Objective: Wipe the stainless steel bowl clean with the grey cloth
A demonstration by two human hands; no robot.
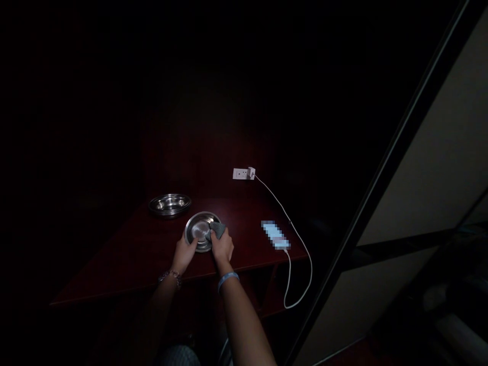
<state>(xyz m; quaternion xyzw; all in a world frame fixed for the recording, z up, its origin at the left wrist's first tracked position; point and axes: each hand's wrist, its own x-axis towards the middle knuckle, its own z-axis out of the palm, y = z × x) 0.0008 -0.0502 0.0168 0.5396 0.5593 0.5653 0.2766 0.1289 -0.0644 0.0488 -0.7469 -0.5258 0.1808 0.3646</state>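
A shiny round metal bowl is tilted toward me over the front part of the dark red table. My left hand grips its lower left rim, thumb on the inside. In my right hand is a grey-green cloth, bunched and pressed against the bowl's right inner side. The fingers of both hands are partly hidden behind the bowl and the cloth. Farther back on the left sits a stack of similar metal bowls, apart from my hands.
On the right of the table lies a phone, its screen blurred. A white cable loops past the table edge up to a charger in the wall socket. A framed pale panel slants along the right.
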